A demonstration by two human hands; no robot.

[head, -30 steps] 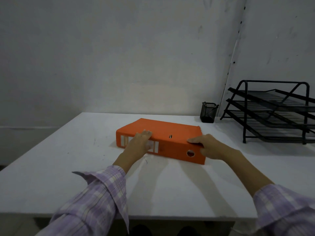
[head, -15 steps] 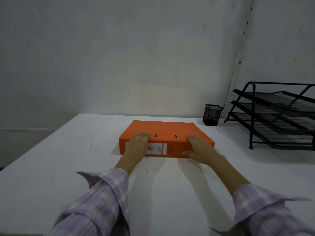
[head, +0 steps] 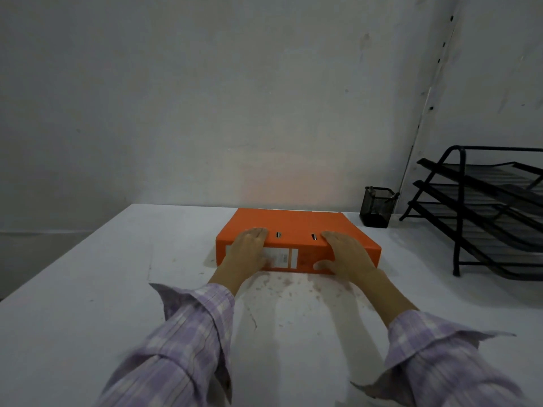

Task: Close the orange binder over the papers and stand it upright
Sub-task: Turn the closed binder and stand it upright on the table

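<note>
Orange binder [head: 296, 227] lies shut and flat on the white table [head: 117, 274], spine with its white label facing me. I find my left hand [head: 248, 251] laid over the binder's near edge at its left end, fingers flat on the cover, grip loose rather than clenched. My right hand [head: 343, 257] drapes over the binder's right end, fingers on top and thumb against the spine. Right of the binder stand a black mesh pen cup [head: 377, 207] and a black tiered tray rack [head: 482, 212].
</note>
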